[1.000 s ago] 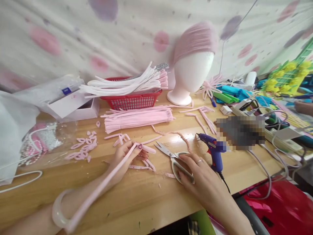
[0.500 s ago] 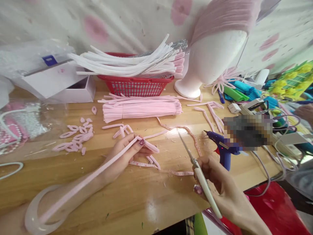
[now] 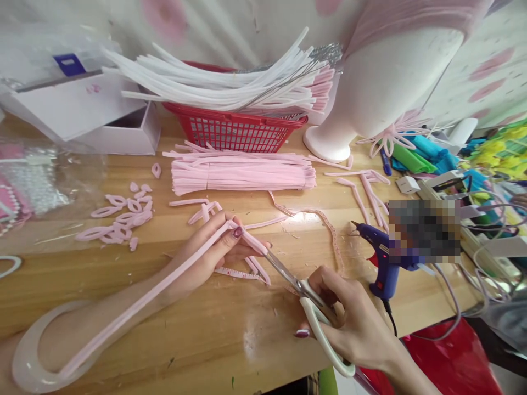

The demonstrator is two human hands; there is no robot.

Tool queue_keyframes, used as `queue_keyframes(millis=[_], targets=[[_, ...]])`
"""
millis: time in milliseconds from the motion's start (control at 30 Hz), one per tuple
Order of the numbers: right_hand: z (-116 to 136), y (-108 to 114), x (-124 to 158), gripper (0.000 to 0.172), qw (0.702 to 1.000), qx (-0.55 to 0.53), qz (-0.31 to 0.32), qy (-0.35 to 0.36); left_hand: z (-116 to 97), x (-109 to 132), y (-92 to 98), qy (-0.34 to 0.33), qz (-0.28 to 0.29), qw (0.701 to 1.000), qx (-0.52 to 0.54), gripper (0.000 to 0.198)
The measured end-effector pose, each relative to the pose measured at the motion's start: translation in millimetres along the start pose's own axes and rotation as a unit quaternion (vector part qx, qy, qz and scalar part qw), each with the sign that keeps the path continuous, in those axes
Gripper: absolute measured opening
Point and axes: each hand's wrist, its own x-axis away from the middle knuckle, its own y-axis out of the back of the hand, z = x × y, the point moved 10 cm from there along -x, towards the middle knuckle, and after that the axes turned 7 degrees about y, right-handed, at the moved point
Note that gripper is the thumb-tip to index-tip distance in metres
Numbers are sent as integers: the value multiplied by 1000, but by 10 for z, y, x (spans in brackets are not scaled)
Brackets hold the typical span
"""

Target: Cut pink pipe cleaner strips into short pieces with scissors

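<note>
My left hand (image 3: 214, 249) rests on the wooden table (image 3: 230, 329) and pinches a long pink pipe cleaner (image 3: 164, 282) that runs back along my forearm. My right hand (image 3: 349, 321) grips white-handled scissors (image 3: 307, 299), whose blades point left and meet the tip of that pipe cleaner just past my left fingers. A pink measuring tape (image 3: 317, 219) lies on the table under and behind the scissors. A pale bangle (image 3: 24, 356) circles my left wrist.
A bundle of pink pipe cleaners (image 3: 242, 175) lies before a red basket (image 3: 234, 131) stacked with white ones. Pink loops (image 3: 119, 214) lie at left, a white box (image 3: 99, 120) behind. A foam head (image 3: 382, 88) and a blue glue gun (image 3: 382, 252) with cables stand right.
My right hand lifted the scissors off the table, turned them and brought the blades left to the pipe cleaner's tip. My left hand stayed put. The camera moved closer.
</note>
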Motion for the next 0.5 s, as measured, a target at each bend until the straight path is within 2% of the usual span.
queue_keyframes(millis=[367,500], targets=[[19,-33,-86,22,999,-37,-17,4,-113,-17,38,-27,-20,999,0,28],[40,-33,-108,27,999,-44,-28,10,-116,-21,15,-30,6,1000,-4,25]])
